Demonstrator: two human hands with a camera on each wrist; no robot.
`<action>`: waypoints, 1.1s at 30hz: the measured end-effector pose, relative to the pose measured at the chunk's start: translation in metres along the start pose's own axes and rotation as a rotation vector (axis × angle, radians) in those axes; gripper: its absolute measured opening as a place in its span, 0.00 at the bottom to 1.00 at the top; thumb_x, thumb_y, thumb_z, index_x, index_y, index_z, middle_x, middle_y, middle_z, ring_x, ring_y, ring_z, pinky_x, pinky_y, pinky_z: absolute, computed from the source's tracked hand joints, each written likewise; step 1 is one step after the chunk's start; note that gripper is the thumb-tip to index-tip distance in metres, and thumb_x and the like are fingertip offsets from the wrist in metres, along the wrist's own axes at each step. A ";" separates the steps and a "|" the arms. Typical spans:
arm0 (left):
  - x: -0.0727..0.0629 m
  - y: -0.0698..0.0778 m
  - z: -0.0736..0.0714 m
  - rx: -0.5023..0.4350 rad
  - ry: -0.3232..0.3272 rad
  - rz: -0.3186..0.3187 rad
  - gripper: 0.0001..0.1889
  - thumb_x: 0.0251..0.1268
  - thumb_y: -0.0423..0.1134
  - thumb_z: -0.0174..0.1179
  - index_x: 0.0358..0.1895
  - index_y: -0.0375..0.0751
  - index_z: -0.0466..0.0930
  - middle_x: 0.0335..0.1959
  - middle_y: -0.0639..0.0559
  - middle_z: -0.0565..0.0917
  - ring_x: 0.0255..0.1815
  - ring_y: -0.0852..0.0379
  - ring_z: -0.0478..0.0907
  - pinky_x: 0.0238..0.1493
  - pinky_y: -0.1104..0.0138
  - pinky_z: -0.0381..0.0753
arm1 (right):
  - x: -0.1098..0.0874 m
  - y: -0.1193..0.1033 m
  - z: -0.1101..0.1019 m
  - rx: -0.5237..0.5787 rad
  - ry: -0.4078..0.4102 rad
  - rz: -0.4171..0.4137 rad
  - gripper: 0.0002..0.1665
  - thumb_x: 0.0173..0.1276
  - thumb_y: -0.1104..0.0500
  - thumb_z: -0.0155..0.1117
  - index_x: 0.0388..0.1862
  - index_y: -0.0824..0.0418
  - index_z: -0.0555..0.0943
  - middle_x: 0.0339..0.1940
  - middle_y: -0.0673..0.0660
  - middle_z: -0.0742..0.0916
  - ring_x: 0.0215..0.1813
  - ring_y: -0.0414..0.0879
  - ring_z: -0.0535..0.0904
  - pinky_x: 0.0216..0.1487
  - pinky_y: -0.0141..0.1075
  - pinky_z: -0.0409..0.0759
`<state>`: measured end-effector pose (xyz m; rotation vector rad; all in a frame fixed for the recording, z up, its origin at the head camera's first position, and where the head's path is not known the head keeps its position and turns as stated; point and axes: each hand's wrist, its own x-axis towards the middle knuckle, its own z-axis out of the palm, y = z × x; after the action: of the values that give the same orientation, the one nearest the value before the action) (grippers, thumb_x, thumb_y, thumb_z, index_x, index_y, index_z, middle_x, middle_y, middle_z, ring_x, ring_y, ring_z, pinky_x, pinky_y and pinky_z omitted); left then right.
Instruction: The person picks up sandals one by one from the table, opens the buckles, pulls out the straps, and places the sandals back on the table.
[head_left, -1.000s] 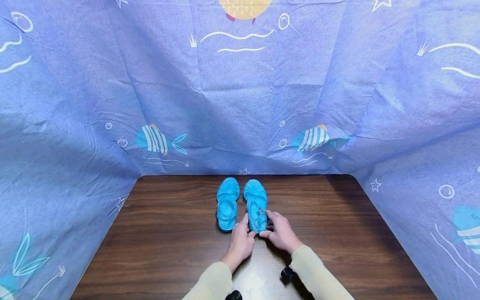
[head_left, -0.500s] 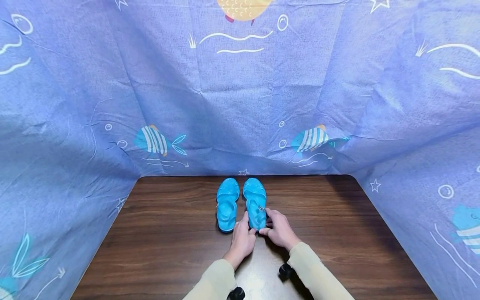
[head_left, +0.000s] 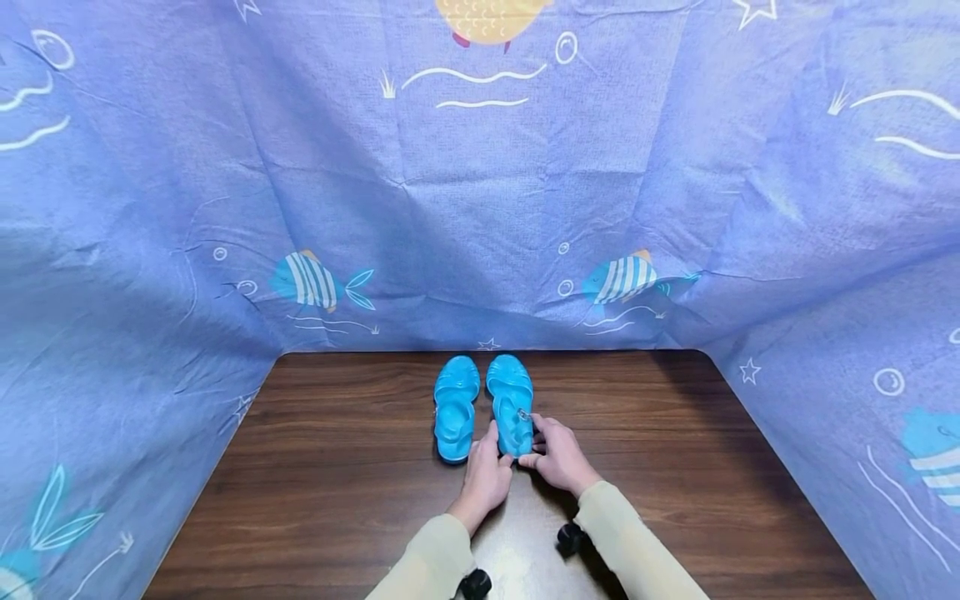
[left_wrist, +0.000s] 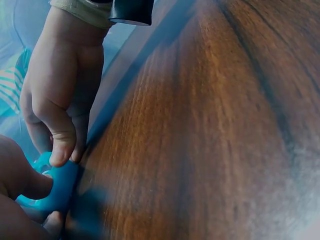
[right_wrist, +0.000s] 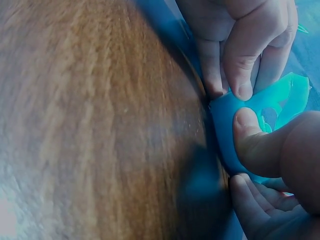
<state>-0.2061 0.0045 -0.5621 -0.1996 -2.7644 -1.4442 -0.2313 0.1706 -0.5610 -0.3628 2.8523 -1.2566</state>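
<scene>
Two translucent blue jelly sandals stand side by side at the back of the table, toes pointing away, in the head view. At the heel of the right-hand sandal [head_left: 510,383], my left hand [head_left: 486,479] holds the left side while my right hand [head_left: 561,457] holds the right side, near a small clear buckle [head_left: 522,414]. Both thumbs press on the back of the heel, as the heel [right_wrist: 225,117] in the right wrist view shows. The other sandal [head_left: 457,379] lies just left of my left hand's fingers, its heel strap upright.
The dark wood-grain table [head_left: 337,500] ends close beyond the sandals' toes. A blue cloth [head_left: 480,208] printed with fish hangs behind it and along both sides. Small black devices [head_left: 570,539] sit under the wrists.
The right-hand sandal has slid slightly away from me, toward the back edge, with both hands moving along with it. Its toe now lines up with the other sandal's, which has stayed put.
</scene>
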 end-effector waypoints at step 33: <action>-0.058 -0.064 -0.125 0.280 -0.149 0.166 0.27 0.62 0.38 0.74 0.62 0.29 0.81 0.61 0.36 0.83 0.65 0.37 0.79 0.68 0.42 0.74 | -0.043 0.028 -0.042 -0.133 0.014 0.058 0.46 0.59 0.54 0.85 0.71 0.72 0.75 0.59 0.61 0.86 0.53 0.51 0.87 0.55 0.49 0.86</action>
<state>-0.1615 -0.1396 -0.5471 -0.5335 -2.9412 -1.0321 -0.1995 0.2286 -0.5563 -0.2711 2.9433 -1.0677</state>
